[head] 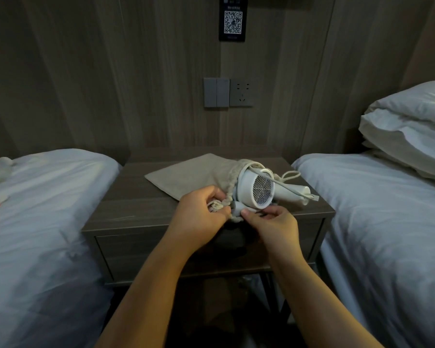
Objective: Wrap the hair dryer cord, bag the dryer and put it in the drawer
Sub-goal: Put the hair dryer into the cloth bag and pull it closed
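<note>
A white hair dryer (258, 189) lies on the nightstand (136, 209) with its round grille facing me and its front end inside the mouth of a beige drawstring bag (191, 177). Its white cord (290, 188) runs over the body and along the handle to the right. My left hand (201, 209) pinches the gathered bag mouth and its drawstring. My right hand (274, 222) pinches the bag's lower rim, just under the dryer. The drawer front (126, 249) below the top looks closed.
Beds with white sheets flank the nightstand, left bed (40, 222) and right bed (387, 222). A stack of pillows (409, 126) lies at the far right. A switch and socket plate (227, 92) is on the wood wall above the nightstand.
</note>
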{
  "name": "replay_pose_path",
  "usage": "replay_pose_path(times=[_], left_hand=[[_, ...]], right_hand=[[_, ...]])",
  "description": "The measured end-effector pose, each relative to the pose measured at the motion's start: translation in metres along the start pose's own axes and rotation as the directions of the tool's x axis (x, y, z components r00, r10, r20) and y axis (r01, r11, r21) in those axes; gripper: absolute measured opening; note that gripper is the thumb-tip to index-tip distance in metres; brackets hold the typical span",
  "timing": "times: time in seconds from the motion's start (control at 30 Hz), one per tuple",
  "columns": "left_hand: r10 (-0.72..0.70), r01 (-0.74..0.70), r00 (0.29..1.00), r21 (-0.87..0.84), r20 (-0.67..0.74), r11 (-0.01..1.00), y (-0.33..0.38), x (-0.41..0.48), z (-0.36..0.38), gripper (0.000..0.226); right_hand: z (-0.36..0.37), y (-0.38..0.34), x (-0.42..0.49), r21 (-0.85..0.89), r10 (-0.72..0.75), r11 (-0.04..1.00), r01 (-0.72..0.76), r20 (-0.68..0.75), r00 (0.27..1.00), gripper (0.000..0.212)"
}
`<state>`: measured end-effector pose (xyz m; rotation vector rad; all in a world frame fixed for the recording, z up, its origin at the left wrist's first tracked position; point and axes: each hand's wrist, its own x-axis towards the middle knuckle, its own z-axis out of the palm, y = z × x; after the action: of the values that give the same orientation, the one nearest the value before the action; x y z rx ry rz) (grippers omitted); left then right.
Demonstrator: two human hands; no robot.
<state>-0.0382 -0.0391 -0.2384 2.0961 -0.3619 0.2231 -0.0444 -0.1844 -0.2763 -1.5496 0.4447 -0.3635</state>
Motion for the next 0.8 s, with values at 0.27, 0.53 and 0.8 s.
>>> replay_pose_path(times=[0.27,0.53,0.8], left_hand=[[-0.089,0.08,0.992,-0.104,-0.086,0.991,-0.006,0.003,0.006,0.013],[-0.222,0.146,0.946,-0.303,-0.236,0.942,-0.016,0.013,0.006,0.019],[-0.255,0.158,0.946,-0.404,-0.199,0.901,-0.017,0.014,0.006,0.009]], right_hand=[[0.0,0.007,-0.005,-0.539,-0.336,0.76,0.362,0.15,0.93,0.028],[-0.03,-0.04,-0.026,-0.726,-0.021,0.425,0.541,0.59,0.807,0.034],[-0.056,-0.057,-0.001,-0.522,-0.569,0.459,0.719,0.449,0.689,0.036]])
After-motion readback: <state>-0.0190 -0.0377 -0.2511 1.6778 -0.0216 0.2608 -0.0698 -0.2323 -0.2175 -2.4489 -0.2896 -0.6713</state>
